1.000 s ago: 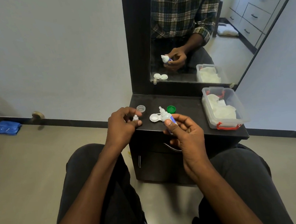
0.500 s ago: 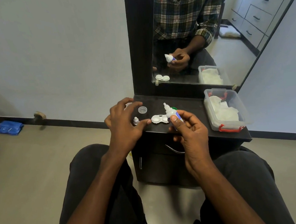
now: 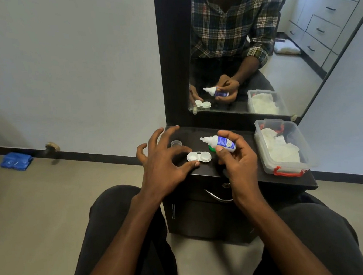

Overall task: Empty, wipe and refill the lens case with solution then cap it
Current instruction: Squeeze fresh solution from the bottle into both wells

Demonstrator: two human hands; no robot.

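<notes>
Lens case (image 3: 199,157): open, both wells uncapped, near the front edge of the dark cabinet top (image 3: 241,171).

My right hand (image 3: 237,165) grips the solution bottle (image 3: 221,141), tilted with its nozzle aimed left above the case. My left hand (image 3: 163,161) is spread, holding nothing, thumb tip just beside the left well. I would steady the case, centre the nozzle over one well, and squeeze gently. A clear cap (image 3: 175,143) and a green cap (image 3: 211,148) lie behind it.
</notes>
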